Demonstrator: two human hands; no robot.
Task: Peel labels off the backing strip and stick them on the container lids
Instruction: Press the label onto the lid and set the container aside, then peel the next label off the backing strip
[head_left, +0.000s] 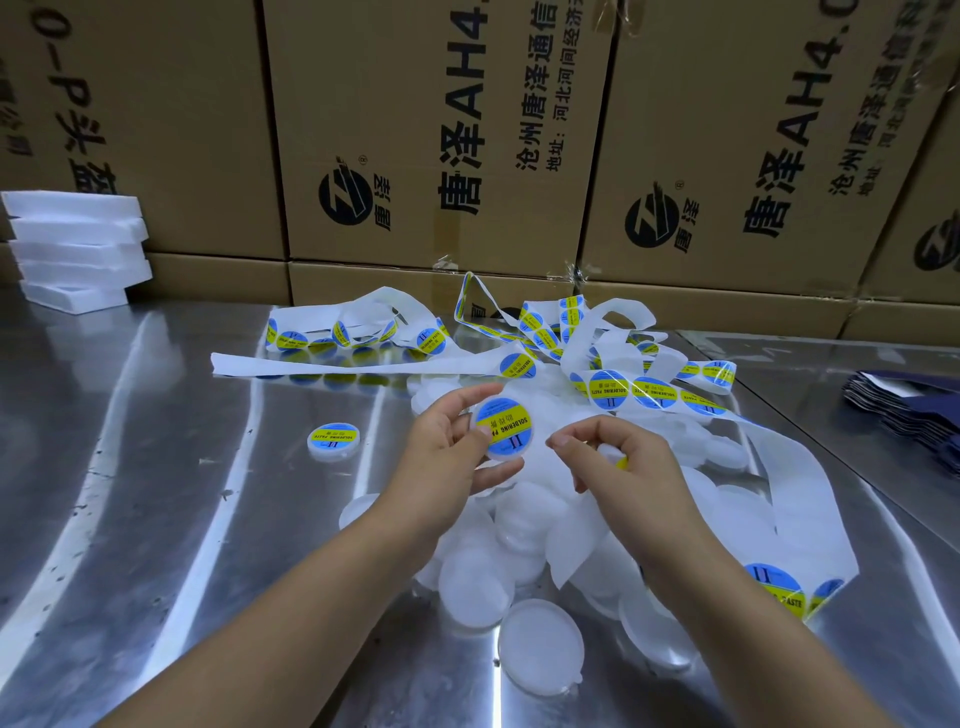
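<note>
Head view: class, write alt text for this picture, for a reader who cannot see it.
A person's left hand holds a round white lid bearing a blue and yellow label, while the right hand grips the backing strip. Unlabelled lids lie heaped on the steel table; one labelled lid sits apart at left.

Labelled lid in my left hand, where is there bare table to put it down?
The steel table is bare left of the finished lid, out to the foam stack. Crowded: the blank lids in the middle and the backing strip tangled behind them.
</note>
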